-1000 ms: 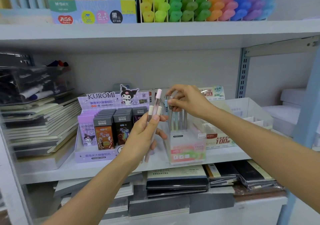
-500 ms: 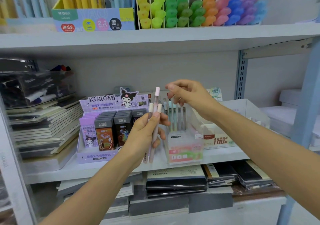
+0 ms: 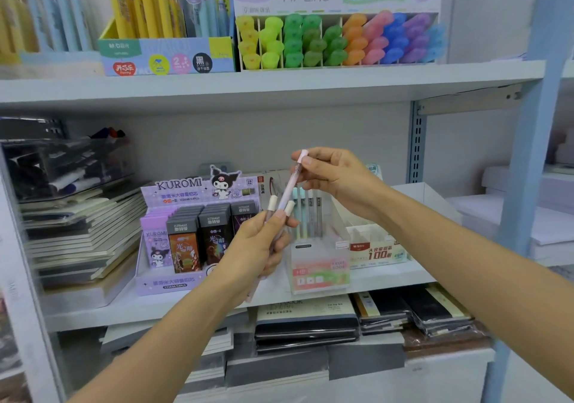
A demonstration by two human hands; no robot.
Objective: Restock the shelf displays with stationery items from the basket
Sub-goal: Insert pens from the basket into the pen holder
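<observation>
Right now my right hand (image 3: pixel 335 178) pinches the pink cap end of one slim pen (image 3: pixel 290 186) between thumb and fingertips, grip closed tight on it. Its lower end sits in my left hand (image 3: pixel 261 247), which is wrapped shut around a small bundle of pens (image 3: pixel 273 206) with cream caps. Just behind stands the clear pen display box (image 3: pixel 316 266) on the middle shelf (image 3: pixel 388 278), beside the Kuromi display (image 3: pixel 186 234).
</observation>
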